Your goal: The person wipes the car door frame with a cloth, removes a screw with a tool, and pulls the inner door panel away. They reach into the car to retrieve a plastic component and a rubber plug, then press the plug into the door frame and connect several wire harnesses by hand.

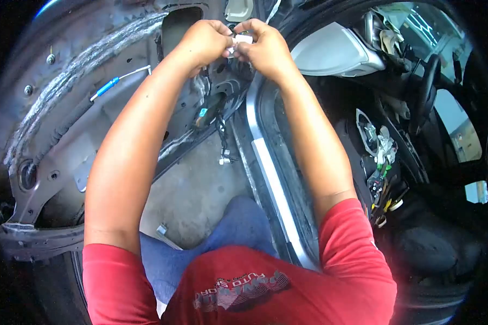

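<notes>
Both of my hands are raised at the top of the view, close together, pinching a small white plastic connector (241, 41). My left hand (203, 40) grips it from the left, my right hand (264, 49) from the right; fingers hide most of it. They are held in front of the front edge of an open car door (65, 119), stripped of its trim panel so bare grey metal shows. Below my hands dark wiring (222, 138) hangs from the door with a small plug at its end.
A wrapped cable with a blue clip (107, 85) runs across the door's metal. The silver door sill (274, 184) runs down the middle. To the right is the car's interior with the steering wheel (425, 92) and loose wiring (382, 162). Concrete floor (200, 189) lies below.
</notes>
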The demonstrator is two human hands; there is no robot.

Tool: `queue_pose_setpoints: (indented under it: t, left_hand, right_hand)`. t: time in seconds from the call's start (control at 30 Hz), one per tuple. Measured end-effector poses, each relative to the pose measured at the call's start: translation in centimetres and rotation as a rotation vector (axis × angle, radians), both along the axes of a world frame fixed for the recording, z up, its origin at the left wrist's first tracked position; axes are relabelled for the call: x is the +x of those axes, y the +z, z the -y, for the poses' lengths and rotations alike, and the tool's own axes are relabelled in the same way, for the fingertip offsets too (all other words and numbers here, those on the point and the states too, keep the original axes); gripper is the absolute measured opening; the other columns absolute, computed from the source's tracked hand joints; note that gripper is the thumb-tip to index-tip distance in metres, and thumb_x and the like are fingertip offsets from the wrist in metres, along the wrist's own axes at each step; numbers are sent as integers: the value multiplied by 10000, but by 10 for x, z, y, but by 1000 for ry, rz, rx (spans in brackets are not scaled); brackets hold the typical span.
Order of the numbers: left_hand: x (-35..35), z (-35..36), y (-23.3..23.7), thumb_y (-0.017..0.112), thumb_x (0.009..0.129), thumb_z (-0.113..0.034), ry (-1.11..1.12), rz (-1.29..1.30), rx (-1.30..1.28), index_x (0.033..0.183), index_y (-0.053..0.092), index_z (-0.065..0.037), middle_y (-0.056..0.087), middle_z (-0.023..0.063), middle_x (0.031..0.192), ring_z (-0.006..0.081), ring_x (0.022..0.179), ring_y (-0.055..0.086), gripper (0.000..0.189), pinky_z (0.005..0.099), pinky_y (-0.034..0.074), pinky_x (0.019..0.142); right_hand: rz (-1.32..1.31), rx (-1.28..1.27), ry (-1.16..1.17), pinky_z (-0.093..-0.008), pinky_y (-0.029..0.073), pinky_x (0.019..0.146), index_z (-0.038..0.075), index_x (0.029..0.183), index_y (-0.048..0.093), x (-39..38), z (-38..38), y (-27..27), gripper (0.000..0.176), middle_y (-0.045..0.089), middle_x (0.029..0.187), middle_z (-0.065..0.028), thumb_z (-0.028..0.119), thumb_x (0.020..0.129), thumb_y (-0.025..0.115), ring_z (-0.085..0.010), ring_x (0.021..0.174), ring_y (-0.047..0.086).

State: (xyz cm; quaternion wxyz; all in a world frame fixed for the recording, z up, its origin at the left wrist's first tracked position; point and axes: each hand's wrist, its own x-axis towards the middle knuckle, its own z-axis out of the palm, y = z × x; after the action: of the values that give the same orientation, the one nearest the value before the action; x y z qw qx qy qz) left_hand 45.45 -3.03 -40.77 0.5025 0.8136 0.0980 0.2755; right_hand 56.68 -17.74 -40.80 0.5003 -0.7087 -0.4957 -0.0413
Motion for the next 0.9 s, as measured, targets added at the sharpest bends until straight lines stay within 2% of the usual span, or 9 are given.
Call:
queue_pose_setpoints:
  t: [0.07, 0.1, 0.2, 0.27, 0.3, 0.37, 0.47, 0.7, 0.9]
  left_hand:
    - [10, -3, -5, 769, 964, -143, 61, 1, 66, 1128, 738, -13, 770, 73, 932, 120, 781, 689, 212, 310, 528, 667]
    - [15, -4, -7, 797, 938, -153, 118, 8, 134, 1112, 740, -21, 795, 118, 926, 144, 787, 735, 225, 348, 563, 685]
    - [22, 3, -9, 798, 946, -177, 168, 72, 165, 1170, 712, -46, 807, 149, 970, 230, 878, 788, 273, 381, 588, 747]
    - [31, 10, -21, 794, 950, -180, 267, 190, 254, 1184, 692, -50, 808, 158, 993, 287, 928, 790, 287, 411, 596, 786]
    - [35, 12, -27, 790, 953, -182, 358, 302, 344, 1198, 673, -54, 809, 167, 1016, 344, 977, 792, 301, 441, 604, 825]
    - [37, 12, -31, 765, 971, -148, 345, 325, 336, 1192, 652, -38, 809, 173, 1059, 311, 1007, 789, 271, 418, 598, 869]
    - [41, 18, -34, 752, 982, -129, 387, 334, 374, 1161, 631, -23, 809, 180, 1092, 284, 1048, 793, 241, 400, 593, 912]
    - [25, 16, -16, 823, 910, -300, 491, 145, 651, 1010, 776, -45, 783, 211, 920, 386, 919, 783, 278, 443, 593, 828]
    - [21, 23, -1, 790, 933, -349, 561, -68, 771, 1065, 826, -92, 778, 223, 904, 417, 916, 771, 291, 485, 585, 848]
  right_hand:
    - [405, 105, -127, -391, 610, 804, 34, 1129, 753, 4, -2, -5, 285, 797, 937, -174, 123, 862, 802, -298, 824, 782]
    - [403, 107, -124, -391, 610, 804, 34, 1129, 753, 7, -3, -5, 285, 797, 937, -174, 123, 862, 802, -298, 824, 782]
    - [343, 73, -155, -397, 606, 810, 50, 1096, 767, 16, -6, -8, 256, 793, 924, -167, 122, 852, 800, -309, 833, 778]
    - [-36, 223, 56, -421, 606, 826, 74, 1076, 775, 24, -13, -14, 237, 795, 951, -166, 121, 844, 787, -347, 884, 783]
    - [-38, 226, 55, -421, 606, 826, 74, 1076, 775, 30, -15, -18, 237, 795, 951, -166, 121, 844, 787, -347, 884, 783]
    - [331, 290, -177, -446, 606, 842, 85, 1051, 779, 25, -16, -18, 209, 792, 990, -177, 120, 844, 778, -386, 925, 777]
    - [431, 350, -170, -476, 602, 848, 83, 1008, 767, 27, -17, -19, 162, 783, 979, -191, 99, 848, 750, -407, 938, 761]
    - [472, 189, -165, -471, 585, 821, 86, 1042, 732, 40, -13, -15, 231, 770, 946, -187, 172, 845, 817, -398, 923, 756]
    - [495, 170, -157, -502, 593, 859, 132, 1021, 759, 43, -11, -15, 216, 790, 965, -157, 233, 840, 818, -408, 974, 753]
